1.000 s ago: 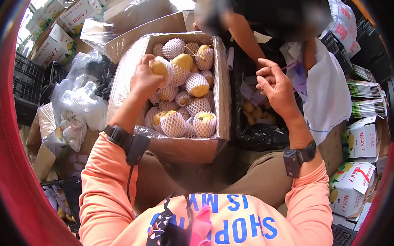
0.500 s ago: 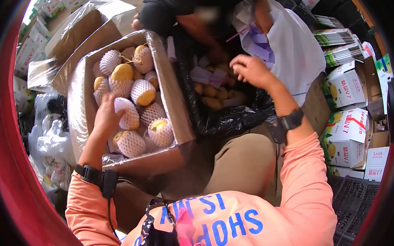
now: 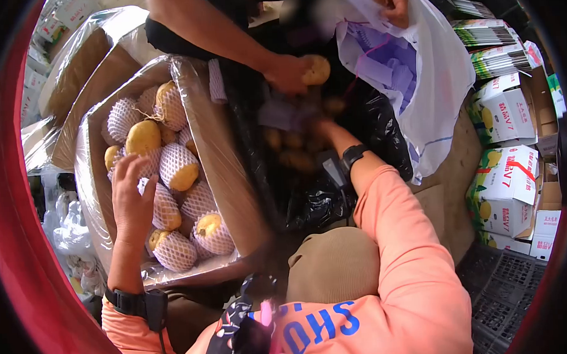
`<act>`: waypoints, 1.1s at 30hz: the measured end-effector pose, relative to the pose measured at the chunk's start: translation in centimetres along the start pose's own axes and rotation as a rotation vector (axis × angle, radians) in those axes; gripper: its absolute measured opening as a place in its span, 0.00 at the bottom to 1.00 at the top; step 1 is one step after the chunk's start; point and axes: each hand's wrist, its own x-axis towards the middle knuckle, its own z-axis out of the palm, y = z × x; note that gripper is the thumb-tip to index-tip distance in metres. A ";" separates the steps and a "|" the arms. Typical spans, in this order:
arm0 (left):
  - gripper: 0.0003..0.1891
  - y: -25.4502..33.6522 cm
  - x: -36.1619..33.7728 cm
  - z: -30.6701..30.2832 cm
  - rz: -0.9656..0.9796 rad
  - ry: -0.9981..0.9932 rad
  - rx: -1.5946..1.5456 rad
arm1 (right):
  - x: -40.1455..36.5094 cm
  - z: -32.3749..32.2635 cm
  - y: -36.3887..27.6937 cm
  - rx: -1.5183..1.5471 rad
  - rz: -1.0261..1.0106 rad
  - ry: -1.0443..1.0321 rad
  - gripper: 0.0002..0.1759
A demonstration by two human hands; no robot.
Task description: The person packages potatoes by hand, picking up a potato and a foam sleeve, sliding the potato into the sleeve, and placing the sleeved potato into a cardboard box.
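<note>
My left hand (image 3: 131, 195) rests over the cardboard box (image 3: 224, 198), its fingers spread against mangoes in white foam nets; nothing is held in it. Close to its fingertips lies a yellow mango (image 3: 144, 137) half covered by its net, and a netted mango (image 3: 179, 167) is just to the right. My right hand (image 3: 319, 126) reaches down into a container lined with black plastic (image 3: 316, 201). It is blurred and its fingers are hidden, among loose mangoes (image 3: 295, 159) and a pale foam net (image 3: 279, 116).
Across from me, a co-worker's hand (image 3: 288, 74) holds a bare mango (image 3: 317, 70). Their other hand (image 3: 395, 6) is at a white sack (image 3: 441, 100) with purplish foam nets inside. Printed cartons (image 3: 502, 183) and a black crate (image 3: 503, 287) stand at right; clear plastic bags (image 3: 74, 230) lie at left.
My right hand has gone from above the black-lined container down into it. My left hand stays over the netted mangoes, fingers more spread. The co-worker's hand has come up with a mango.
</note>
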 end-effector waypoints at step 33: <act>0.07 2.7 1.1 0.6 0.136 0.243 -0.112 | -10.2 -7.8 -20.1 -0.420 -0.354 0.069 0.28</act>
